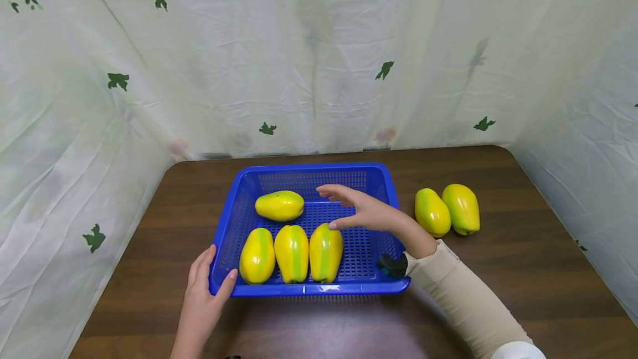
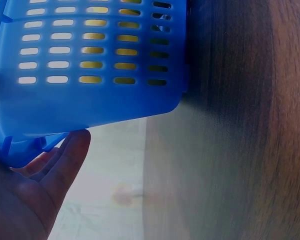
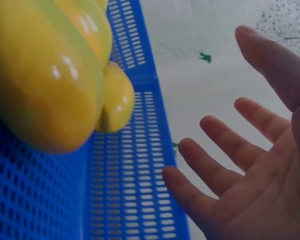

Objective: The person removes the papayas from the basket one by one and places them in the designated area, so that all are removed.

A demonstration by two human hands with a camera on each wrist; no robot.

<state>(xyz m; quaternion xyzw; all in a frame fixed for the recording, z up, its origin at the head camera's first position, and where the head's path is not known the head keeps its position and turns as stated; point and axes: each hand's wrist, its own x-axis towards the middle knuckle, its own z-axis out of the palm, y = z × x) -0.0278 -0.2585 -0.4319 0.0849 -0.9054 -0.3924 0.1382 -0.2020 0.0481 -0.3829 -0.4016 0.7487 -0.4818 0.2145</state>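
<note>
R hand (image 1: pixel 371 212) is released: fingers spread & only slightly bent, thumb well apart from them, nothing held. It hangs over the basket (image 1: pixel 319 290); in the head view the thumb tip overlaps the top of the near-row R fruit (image 1: pixel 326 254), but the R wrist view shows a gap btwn hand & fruit, so no contact there. L hand (image 1: pixel 201 287) is grasping the basket at its near L corner, thumb over the rim, fingers round the outside; L wrist view shows same grip, w/ the perforated side wall just beside it. Counts: 1 basket, blue plastic w/ slotted walls, on the brown desk (image 1: pixel 523 281); 6 fruits total, all yellow w/ some green. 4 are in the basket: 3 in a row along the near side, i.e. near-row L fruit (image 1: pixel 257 256), near-row mid fruit (image 1: pixel 291 254) & the R one, all lengthwise front-to-back; plus 1 back fruit (image 1: pixel 279 206) lying crosswise behind them, toward the L. Other 2 are on the desk, R of the basket: inner fruit (image 1: pixel 432 213) & outer fruit (image 1: pixel 461 209), side by side, leaning slightly. R forearm has 1 beige sleeve (image 1: pixel 463 298), w/ a small black device (image 1: pixel 392 265) at the wrist. Pale sheet (image 1: pixel 229 60) w/ green bird & leaf prints hangs behind the desk.
</note>
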